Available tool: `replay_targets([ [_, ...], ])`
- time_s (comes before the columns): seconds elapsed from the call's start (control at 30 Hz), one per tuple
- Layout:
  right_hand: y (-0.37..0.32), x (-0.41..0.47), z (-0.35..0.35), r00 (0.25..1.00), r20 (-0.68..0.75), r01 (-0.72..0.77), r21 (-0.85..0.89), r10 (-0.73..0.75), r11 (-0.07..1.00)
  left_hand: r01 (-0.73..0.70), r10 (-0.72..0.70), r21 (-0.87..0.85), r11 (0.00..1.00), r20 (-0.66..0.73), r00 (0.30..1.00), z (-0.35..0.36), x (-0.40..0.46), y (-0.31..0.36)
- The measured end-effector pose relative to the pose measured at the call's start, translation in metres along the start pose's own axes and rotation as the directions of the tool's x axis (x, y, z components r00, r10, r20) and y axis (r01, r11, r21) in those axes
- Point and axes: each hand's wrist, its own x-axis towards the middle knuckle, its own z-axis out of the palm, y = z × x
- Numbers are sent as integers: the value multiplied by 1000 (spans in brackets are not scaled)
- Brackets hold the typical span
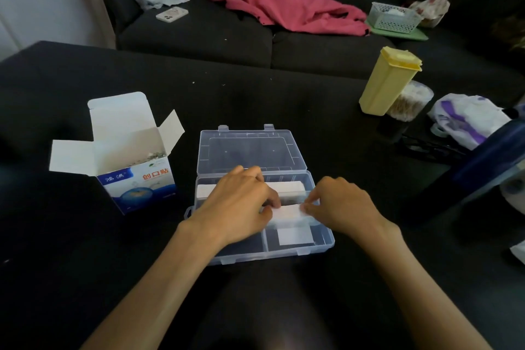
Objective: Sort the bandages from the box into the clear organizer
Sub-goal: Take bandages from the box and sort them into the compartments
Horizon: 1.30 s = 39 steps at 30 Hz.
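Clear plastic hinged organizer (324, 244) at frame centre on dark surface, lid laid open toward top. Left hand (241, 204) and right hand (338, 204) over its middle row, fingers curled, each pinching one end of white stack of bandages (288, 212) sitting in that compartment. Second white bandage stack (206, 190) in row above, partly hidden by left hand. Single white strip (295, 236) in lower right compartment. Open blue-and-white cardboard bandage box (136, 182) left of organizer, flaps up. Yellow lidded plastic container (389, 82) at upper right.

Single head-worn view, forward and down, close over the table (85, 236)
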Motion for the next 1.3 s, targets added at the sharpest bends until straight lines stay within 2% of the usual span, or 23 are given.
replay_targets([
  [0.13, 1, -2, -6, 997, -27, -64, 63, 66, 996, -8, 8, 4, 1000, -3, 1000, -1, 0, 0],
  [0.23, -4, -10, -7, 996, -65, -69, -8, 69, 998, -9, 9, 7, 1000, -13, 1000, -2, 0, 0],
  [0.33, -10, -16, -7, 997, -45, -58, -81, 55, 995, -9, 9, 13, 1000, -20, 1000, -1, 0, 0],
  [0.5, -5, -8, -13, 992, 29, -124, 68, 123, 990, -11, 11, -17, 1000, -13, 1000, 0, 0, -1],
  [0.6, 3, -10, -29, 995, -14, -95, 170, 98, 981, 27, -29, -57, 998, -25, 999, -2, -2, -3],
  [0.73, -1, -16, -50, 989, -147, 82, 375, -28, 923, 85, -116, -157, 984, -201, 973, -17, -17, -8],
  [0.8, -16, -19, -51, 954, -292, 197, 435, -69, 879, 100, -166, -187, 977, -379, 910, -25, -29, -12],
  [0.83, -28, -20, -48, 922, -374, 267, 439, -96, 858, 116, -205, -205, 972, -492, 846, -30, -39, -17],
  [0.9, -54, -25, -40, 850, -495, 413, 412, -181, 812, 174, -277, -220, 960, -649, 708, -40, -57, -34],
  [0.93, -66, -28, -35, 815, -522, 482, 369, -252, 795, 236, -311, -203, 950, -662, 682, -42, -65, -43],
  [1.03, -112, -36, -21, 717, -495, 634, 172, -490, 754, 451, -403, -80, 889, -606, 686, -46, -99, -76],
  [1.13, -145, -42, -12, 670, -444, 668, 13, -594, 744, 502, -405, 47, 864, -528, 746, -33, -131, -99],
  [1.23, -165, -45, -5, 690, -362, 641, -95, -626, 762, 452, -377, 41, 891, -489, 787, -29, -147, -109],
  [1.3, -171, -48, -5, 743, -319, 604, -56, -588, 795, 427, -386, -55, 903, -544, 745, -35, -149, -108],
])
